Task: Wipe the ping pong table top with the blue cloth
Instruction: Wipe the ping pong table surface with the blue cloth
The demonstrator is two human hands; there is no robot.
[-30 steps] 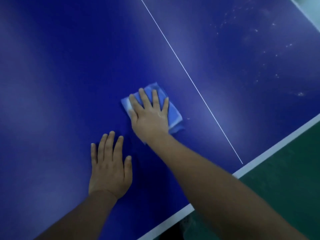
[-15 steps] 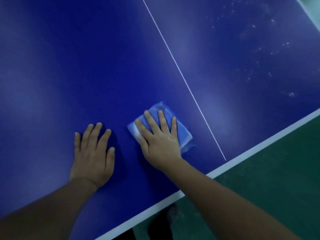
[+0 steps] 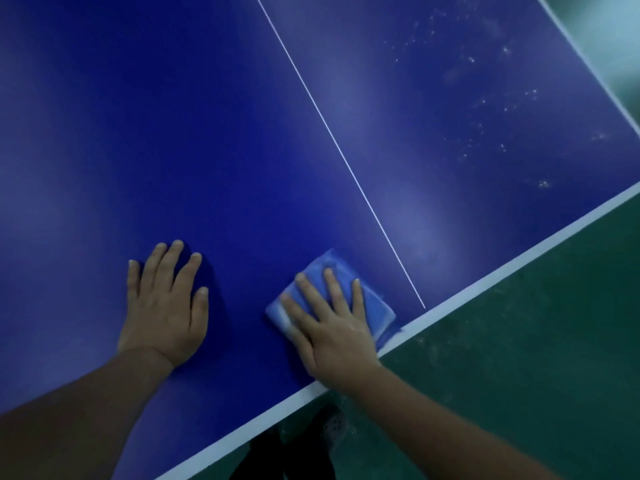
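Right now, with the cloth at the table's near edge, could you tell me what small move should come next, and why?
Probably slide the blue cloth under the right hand across the centre line towards the pale specks: the cloth already touches the white edge band, and that far right area looks unwiped.

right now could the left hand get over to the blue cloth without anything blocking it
Probably yes. The left hand lies flat on the table top, with only bare blue surface between it and the blue cloth, though the right hand covers most of it.
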